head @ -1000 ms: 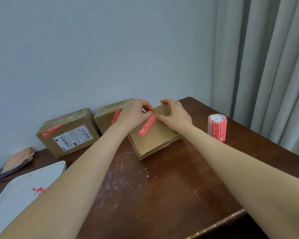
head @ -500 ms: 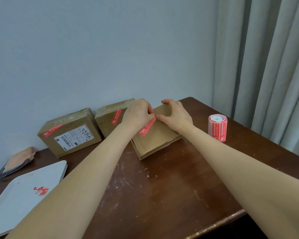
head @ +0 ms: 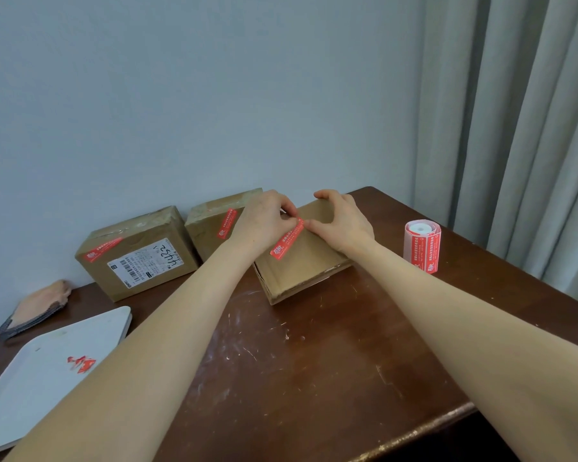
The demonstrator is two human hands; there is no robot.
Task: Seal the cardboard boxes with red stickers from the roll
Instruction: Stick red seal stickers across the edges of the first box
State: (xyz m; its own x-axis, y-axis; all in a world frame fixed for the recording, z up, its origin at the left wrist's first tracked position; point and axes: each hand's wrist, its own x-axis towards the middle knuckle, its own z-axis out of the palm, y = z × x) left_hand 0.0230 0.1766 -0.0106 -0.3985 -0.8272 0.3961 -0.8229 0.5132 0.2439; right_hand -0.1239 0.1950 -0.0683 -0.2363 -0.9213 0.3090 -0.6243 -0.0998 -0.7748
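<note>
On a scuffed dark wooden table by grey curtains, my left hand pinches a red sticker strip; my right hand grips the flat brown cardboard box.

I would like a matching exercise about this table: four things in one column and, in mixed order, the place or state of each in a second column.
1 sticker roll
2 white tray
3 box with shipping label
4 nearest box

A left front of the table
B upright, on the right, toward the curtain
C farthest left, by the wall
D red sticker slanted across its top

Pairs: 1-B, 2-A, 3-C, 4-D
</note>
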